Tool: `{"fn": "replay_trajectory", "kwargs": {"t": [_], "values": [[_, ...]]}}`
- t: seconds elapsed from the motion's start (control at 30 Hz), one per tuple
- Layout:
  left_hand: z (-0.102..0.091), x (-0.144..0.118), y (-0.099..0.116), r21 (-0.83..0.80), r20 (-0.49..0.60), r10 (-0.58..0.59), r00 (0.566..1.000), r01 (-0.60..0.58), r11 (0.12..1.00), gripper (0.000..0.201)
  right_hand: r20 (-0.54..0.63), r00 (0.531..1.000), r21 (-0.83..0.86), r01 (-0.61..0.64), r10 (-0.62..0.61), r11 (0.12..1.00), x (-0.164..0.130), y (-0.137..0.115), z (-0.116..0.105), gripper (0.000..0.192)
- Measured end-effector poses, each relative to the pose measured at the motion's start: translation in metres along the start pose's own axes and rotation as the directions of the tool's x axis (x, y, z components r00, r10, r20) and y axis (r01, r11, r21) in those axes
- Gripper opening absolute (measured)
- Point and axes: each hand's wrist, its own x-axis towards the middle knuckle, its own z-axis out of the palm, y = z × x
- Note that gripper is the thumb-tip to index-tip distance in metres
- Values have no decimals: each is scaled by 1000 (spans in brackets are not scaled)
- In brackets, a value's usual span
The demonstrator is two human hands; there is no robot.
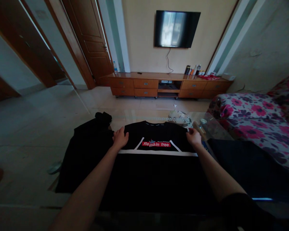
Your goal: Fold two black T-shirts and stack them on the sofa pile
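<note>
A black T-shirt (pixel 159 179) lies spread front side up on a glass table, its neckline away from me. Across its chest run a white stripe and a red label reading "Remain free". My left hand (pixel 120 138) grips the shirt's left shoulder edge, fingers closed on the fabric. At the opposite shoulder edge, my right hand (pixel 194 137) pinches the cloth in the same way. Both sleeves are out of sight, and the fingertips are partly hidden. Left of the shirt is a heap of black clothing (pixel 86 154).
Dark folded fabric (pixel 250 170) lies to the right, beside a flowered sofa (pixel 255 118). A crumpled pale plastic bag (pixel 179 117) and a small glass jar (pixel 203 122) stand past the shirt. Beyond are a wooden TV cabinet (pixel 144 84) and a wall-mounted television (pixel 177 29).
</note>
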Motion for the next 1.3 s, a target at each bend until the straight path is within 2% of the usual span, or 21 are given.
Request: {"fn": "replay_trajectory", "kwargs": {"t": [0.1,0.2,0.37,0.47,0.6,0.67,0.77,0.87,1.0,1.07,1.17,1.23,1.3], "values": [[6,15,-6,28,-61,51,997,-50,998,58,45,999,14,3,-4,1000,11,5,6,51],[15,26,-8,34,-61,105,993,-103,994,58,70,997,1,30,-30,1000,19,7,10,53],[25,44,-4,-100,-67,134,989,-140,985,66,97,994,-77,59,-51,995,25,1,15,54],[24,50,0,-178,-50,121,991,-128,976,63,121,991,-90,68,-57,994,26,-6,15,49],[14,48,10,-215,-25,126,992,-129,968,37,119,987,-25,116,-112,993,21,-14,8,35],[8,43,17,-257,-52,141,989,-149,955,39,91,988,-1,127,-127,992,16,-17,3,32],[-4,32,26,-330,-102,173,980,-198,923,36,143,974,90,164,-176,982,6,-20,-4,31],[-21,20,31,-378,-152,210,966,-254,890,32,218,957,217,141,-189,966,-4,-23,-10,37],[-54,-1,34,-379,-189,208,960,-267,886,30,174,969,288,119,-174,950,-20,-34,-29,45],[-74,-15,32,-380,-208,203,957,-270,885,29,119,982,385,89,-145,919,-30,-42,-47,51],[-106,-47,24,-391,-189,229,955,-287,875,29,37,990,569,89,-133,817,-52,-53,-82,56],[-123,-74,12,-385,-174,261,950,-309,869,29,65,975,619,126,-211,775,-70,-55,-110,65],[-136,-105,-5,-359,-178,304,936,-350,865,29,168,932,598,163,-322,785,-91,-47,-137,67]]}}
